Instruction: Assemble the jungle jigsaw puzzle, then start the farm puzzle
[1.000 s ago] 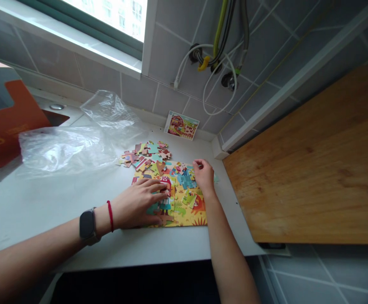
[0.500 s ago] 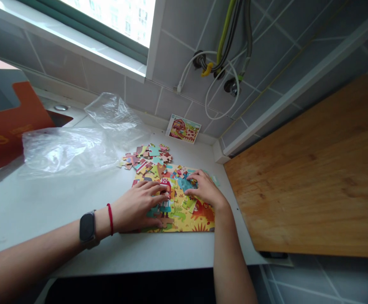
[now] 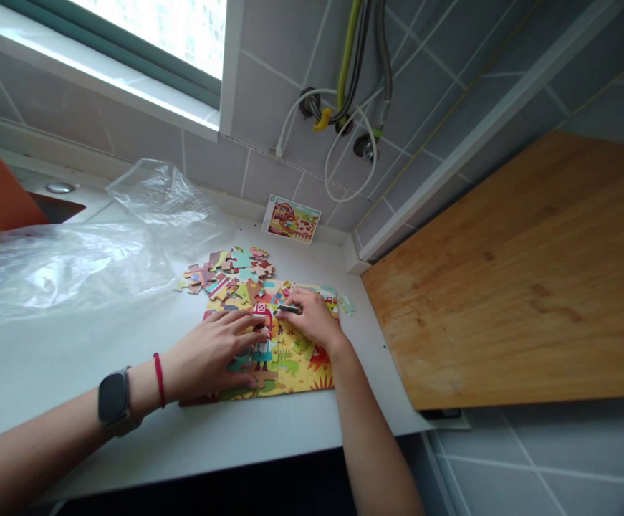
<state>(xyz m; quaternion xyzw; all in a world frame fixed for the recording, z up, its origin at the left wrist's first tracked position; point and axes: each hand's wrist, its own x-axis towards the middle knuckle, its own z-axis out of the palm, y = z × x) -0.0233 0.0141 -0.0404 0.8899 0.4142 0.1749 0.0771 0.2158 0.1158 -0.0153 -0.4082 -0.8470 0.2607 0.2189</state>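
Observation:
A colourful jigsaw puzzle lies flat on the white counter, its yellow part showing animals and plants. My left hand rests on its left side, fingers spread, and covers part of the picture. Above the upper middle of the puzzle, my right hand pinches a puzzle piece, tilted so that mostly its thin edge shows. Loose puzzle pieces lie in a heap at the puzzle's upper left, some overlapping it. A pale piece sits just off its right edge.
A farm picture card leans at the wall behind the puzzle. Crumpled clear plastic bags and an orange box are on the left. On the right stands a large wooden board. Hoses and a white cable hang on the tiled wall.
My right hand has moved left across the puzzle, and the piece in its fingers now shows edge-on. My left hand stays on the puzzle. The whole view has shifted slightly.

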